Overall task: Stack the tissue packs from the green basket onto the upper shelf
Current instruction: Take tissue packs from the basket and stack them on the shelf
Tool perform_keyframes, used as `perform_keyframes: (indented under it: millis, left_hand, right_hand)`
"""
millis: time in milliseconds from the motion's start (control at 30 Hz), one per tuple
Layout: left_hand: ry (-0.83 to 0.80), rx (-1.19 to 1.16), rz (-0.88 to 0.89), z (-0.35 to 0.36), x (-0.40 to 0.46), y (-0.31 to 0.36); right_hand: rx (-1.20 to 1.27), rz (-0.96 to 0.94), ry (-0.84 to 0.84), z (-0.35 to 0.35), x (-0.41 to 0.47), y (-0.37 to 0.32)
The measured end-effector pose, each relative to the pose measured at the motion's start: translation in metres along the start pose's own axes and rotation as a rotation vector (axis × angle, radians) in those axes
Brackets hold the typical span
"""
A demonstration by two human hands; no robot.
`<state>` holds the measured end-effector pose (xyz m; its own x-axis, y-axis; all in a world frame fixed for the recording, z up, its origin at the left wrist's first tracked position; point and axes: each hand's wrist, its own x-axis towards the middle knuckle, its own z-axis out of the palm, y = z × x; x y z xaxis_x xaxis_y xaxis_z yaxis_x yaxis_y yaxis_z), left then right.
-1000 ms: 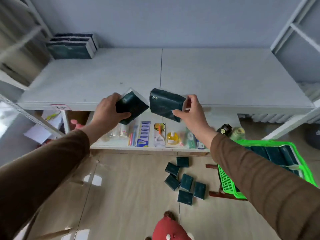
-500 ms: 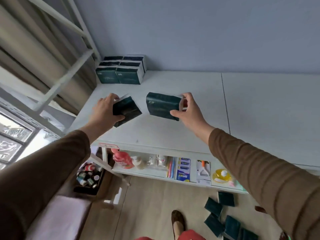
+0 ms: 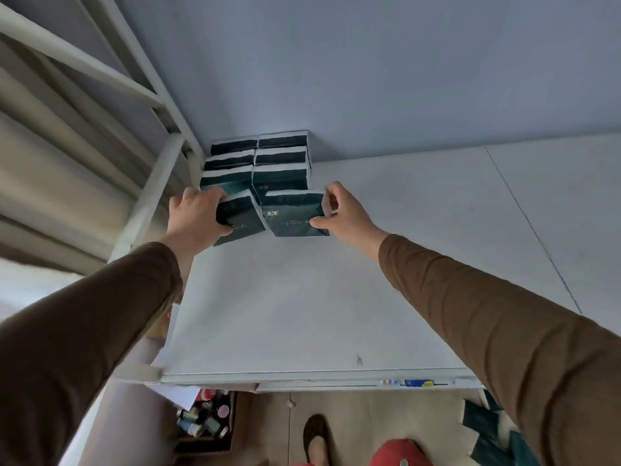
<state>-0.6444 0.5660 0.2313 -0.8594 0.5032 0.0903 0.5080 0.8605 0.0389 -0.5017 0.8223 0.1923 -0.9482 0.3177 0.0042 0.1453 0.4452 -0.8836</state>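
A pale grey-blue wall (image 3: 386, 68) is seen behind a white shelf board (image 3: 302, 314); a seam is seen crossing the board at its right. White metal uprights and cross-bars (image 3: 141, 92) are fixed left of the board, with beige curtain folds (image 3: 50, 156) beyond them. Below the board's front edge, light wooden flooring (image 3: 369, 418) is visible. Lighting is soft and even.

Two arms in my view, both in long brown sleeves, plain knit, no cuffs of another colour, no print. Left sleeve (image 3: 84, 331) ends at the wrist, soft folds along the forearm. Right sleeve (image 3: 504, 338) the same cloth, creased near the elbow. Left hand (image 3: 195, 216) bare, no ring or watch showing. Right hand (image 3: 346, 213) bare too. Below: a dark shoe (image 3: 316, 438) and red cloth (image 3: 400, 454) with a pale button.
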Motion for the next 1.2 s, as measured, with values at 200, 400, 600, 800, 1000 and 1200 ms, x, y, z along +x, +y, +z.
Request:
perform_keyframes:
  millis: [200,400,600,800,1000,1200]
  left_hand:
    - [-0.058,0.005,0.097,0.019,0.033,-0.023]
    - [0.026,-0.080,0.071,0.028,0.045,-0.030]
    - [0.085,-0.070,0.095,0.032,0.049,-0.028]
    - [0.070,-0.031,0.137,0.022,0.027,-0.020]
    - [0.171,-0.003,0.489,0.012,0.005,0.054]
    - [0.079,-0.097,0.694,0.020,-0.031,0.186]
  right_hand:
    - [-0.052,0.041,0.088,0.030,0.033,-0.004]
    - [-0.102,0.076,0.279,0.058,0.046,-0.010]
    - [-0.105,0.124,0.325,0.068,0.052,-0.014]
    - [-0.060,0.141,0.222,0.054,0.031,-0.011]
    - [-0.266,0.082,0.276,0.002,-0.041,0.004]
    - [-0.462,0.168,0.409,-0.077,-0.154,0.037]
